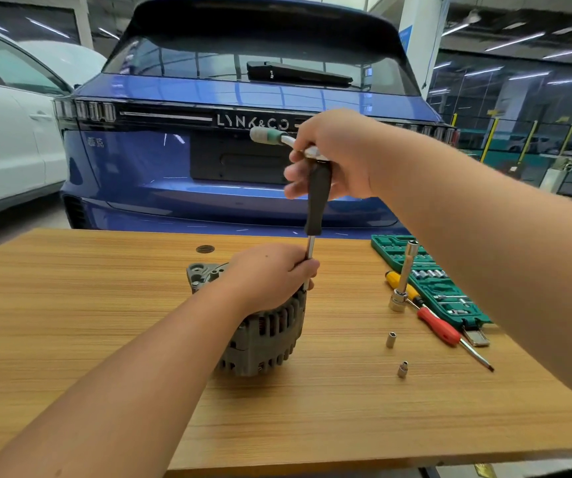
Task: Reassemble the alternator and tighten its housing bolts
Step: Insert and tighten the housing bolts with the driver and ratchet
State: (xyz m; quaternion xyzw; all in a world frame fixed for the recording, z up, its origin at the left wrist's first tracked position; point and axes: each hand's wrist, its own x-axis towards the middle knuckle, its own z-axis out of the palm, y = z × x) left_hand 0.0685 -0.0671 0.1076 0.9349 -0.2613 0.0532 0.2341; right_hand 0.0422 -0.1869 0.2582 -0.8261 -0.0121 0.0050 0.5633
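Observation:
A grey alternator stands on the wooden table, its ribbed housing facing me. A driver with a black handle rises upright from the alternator's top right edge. My left hand rests on top of the alternator and grips the driver's steel shaft low down. My right hand holds a ratchet at the top of the black handle; the ratchet's handle, with a green band, points left. The bolt under the tool is hidden by my left hand.
A green socket case lies open at the table's right. Beside it stand an extension bar with socket, a yellow-handled screwdriver and a red-handled one. Two loose sockets sit nearer. A blue car stands behind the table.

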